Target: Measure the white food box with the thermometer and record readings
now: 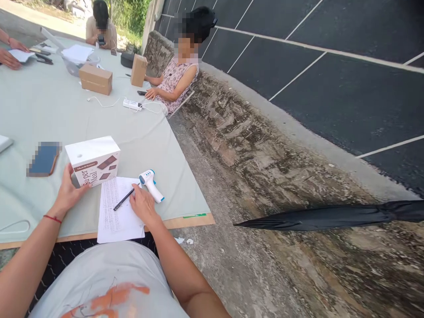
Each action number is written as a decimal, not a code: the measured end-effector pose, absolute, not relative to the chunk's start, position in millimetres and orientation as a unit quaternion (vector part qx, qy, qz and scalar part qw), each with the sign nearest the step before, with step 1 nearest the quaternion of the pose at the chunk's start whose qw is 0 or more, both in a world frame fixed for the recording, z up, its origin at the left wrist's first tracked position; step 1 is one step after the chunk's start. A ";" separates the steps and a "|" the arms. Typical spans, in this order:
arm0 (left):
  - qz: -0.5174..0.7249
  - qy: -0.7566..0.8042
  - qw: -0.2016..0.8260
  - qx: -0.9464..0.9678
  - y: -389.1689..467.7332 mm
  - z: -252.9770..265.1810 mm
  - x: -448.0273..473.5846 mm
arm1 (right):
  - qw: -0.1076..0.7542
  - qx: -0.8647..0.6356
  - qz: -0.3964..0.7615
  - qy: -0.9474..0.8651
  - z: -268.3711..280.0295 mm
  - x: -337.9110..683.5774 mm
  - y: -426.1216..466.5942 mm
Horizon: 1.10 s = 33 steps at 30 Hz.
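My left hand [70,192] grips the lower left corner of a white box [94,161] with brown print, thumb along its front and fingers on its side. The box stands on the table, tilted slightly in view. My right hand [145,204] rests on handwritten paper sheets [114,223], fingers closed at the upper end of a black pen [123,200]. That pen lies slanted across the writing. Just beyond the right hand is a white and blue infrared thermometer [151,185]. A blurred phone [44,159] lies left of the box.
The table [179,190] has a pale cover. Two cardboard boxes [96,79], a white power strip [132,104] with cables and a plastic bin [74,66] stand farther off. Several people sit around it. A folded black umbrella [314,217] juts in from the right.
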<state>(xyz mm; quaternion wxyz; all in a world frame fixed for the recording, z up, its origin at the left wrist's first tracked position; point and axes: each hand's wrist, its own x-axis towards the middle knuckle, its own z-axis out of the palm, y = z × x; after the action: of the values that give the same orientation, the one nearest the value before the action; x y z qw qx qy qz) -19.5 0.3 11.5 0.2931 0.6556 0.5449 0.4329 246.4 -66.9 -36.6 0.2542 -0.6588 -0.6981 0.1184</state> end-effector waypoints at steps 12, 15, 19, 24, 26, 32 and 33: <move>0.477 0.559 0.350 0.581 -14.8 9.0 -12.0 | 0.279 -0.769 0.116 -0.563 -49.5 320.9 -52.9; 0.457 0.558 0.372 0.584 -17.1 9.7 -9.6 | 0.368 -0.751 0.188 -0.515 -39.4 312.3 -51.3; 0.441 0.552 0.358 0.611 -18.9 14.8 -7.6 | 0.505 -0.604 0.328 -0.522 -12.6 266.9 -70.2; 0.438 0.547 0.358 0.617 -20.2 18.4 -8.0 | 0.490 -0.493 0.473 -0.541 3.3 207.6 -91.7; 0.436 0.541 0.364 0.621 -20.0 17.1 -8.9 | 0.486 -0.500 0.478 -0.534 2.1 197.4 -92.2; 0.436 0.548 0.359 0.617 -18.7 13.3 -11.1 | 0.467 -0.504 0.492 -0.535 -0.5 195.4 -89.8; 0.438 0.544 0.364 0.617 -19.1 13.9 -10.7 | 0.469 -0.504 0.494 -0.531 -0.4 195.5 -90.5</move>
<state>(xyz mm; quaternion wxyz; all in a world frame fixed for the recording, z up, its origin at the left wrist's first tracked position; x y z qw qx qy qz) -10.7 -19.1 13.9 0.3637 0.6168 0.5437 0.4377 195.5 -90.5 -0.4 0.4695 -0.5039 -0.5307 0.4940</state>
